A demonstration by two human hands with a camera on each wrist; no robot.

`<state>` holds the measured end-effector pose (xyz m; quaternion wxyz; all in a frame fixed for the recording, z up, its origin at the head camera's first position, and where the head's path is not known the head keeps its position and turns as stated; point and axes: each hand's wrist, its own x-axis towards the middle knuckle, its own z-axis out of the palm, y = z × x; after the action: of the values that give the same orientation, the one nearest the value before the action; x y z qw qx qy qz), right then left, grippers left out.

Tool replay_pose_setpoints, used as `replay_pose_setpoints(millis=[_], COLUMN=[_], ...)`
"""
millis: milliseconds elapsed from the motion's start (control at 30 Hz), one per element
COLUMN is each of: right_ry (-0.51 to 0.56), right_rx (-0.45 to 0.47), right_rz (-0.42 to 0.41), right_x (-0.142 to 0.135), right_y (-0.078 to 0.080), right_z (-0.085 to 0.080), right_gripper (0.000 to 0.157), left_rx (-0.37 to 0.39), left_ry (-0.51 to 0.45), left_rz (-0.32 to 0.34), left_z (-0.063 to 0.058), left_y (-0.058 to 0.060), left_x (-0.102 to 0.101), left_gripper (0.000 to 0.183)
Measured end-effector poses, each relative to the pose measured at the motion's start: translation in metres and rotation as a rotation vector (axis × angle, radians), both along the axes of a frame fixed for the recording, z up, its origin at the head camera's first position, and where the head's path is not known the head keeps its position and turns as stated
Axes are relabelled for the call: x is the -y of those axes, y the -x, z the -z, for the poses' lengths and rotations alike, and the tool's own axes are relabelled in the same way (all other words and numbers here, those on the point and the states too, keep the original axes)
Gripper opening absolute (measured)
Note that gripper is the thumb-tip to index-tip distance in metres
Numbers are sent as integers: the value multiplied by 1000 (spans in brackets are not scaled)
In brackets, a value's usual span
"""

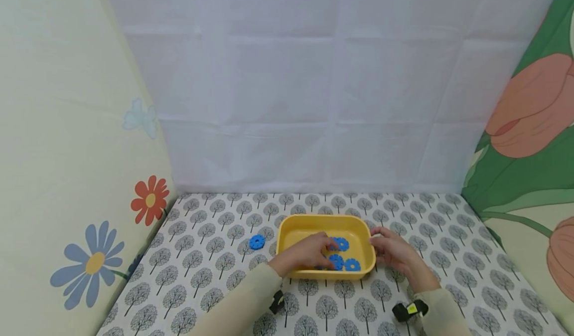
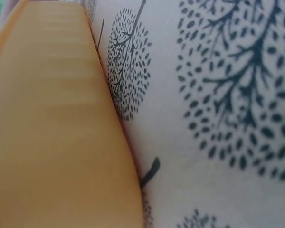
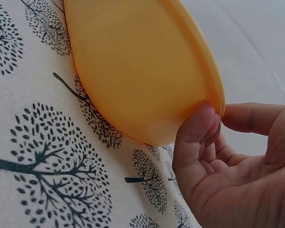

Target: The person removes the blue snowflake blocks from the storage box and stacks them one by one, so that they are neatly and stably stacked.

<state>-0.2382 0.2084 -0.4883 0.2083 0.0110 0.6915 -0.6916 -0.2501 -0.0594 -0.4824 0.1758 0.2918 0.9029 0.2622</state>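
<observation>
A shallow yellow plastic tub (image 1: 323, 275) stands on the cloth, with several blue flower-shaped discs (image 1: 352, 264) on its floor. My left hand (image 1: 309, 250) reaches over the tub's left side, its thumb and fingers spread apart above the discs. It partly hides some of them. In the left wrist view only the tub's outer wall (image 2: 61, 123) and cloth appear, without the hand. At the tub's right end, my right hand (image 1: 394, 249) pinches the rim between thumb and fingers. The right wrist view shows this hand (image 3: 232, 166) on the rim (image 3: 213, 71) up close.
One more blue flower-shaped disc (image 1: 257, 242) lies on the cloth left of the tub. The tree-print cloth (image 1: 206, 261) covers the table. A white sheet (image 1: 287, 101) hangs behind, and flower-patterned panels (image 1: 94, 176) stand at both sides.
</observation>
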Motion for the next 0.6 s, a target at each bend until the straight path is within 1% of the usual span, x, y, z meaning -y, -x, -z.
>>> replay_pose_setpoints(millis=[167,267,400,600], right_ry=[2,1,-1,-6], right_rx=[0,2,5,7], right_rz=[-4,-3,4,8], right_x=[-1,-1,0,0], right_y=[0,0,0,0], right_z=[0,0,0,-1], right_gripper=[31,30,30,30], left_rx=[-20,-25,-30,-23], left_ry=[51,65,65,57], left_rz=[18,29,32,13], left_z=[0,1,2,2], left_y=[0,1,1,1], left_x=[-2,-3,-5,-7], left_gripper=[42,40,38,33])
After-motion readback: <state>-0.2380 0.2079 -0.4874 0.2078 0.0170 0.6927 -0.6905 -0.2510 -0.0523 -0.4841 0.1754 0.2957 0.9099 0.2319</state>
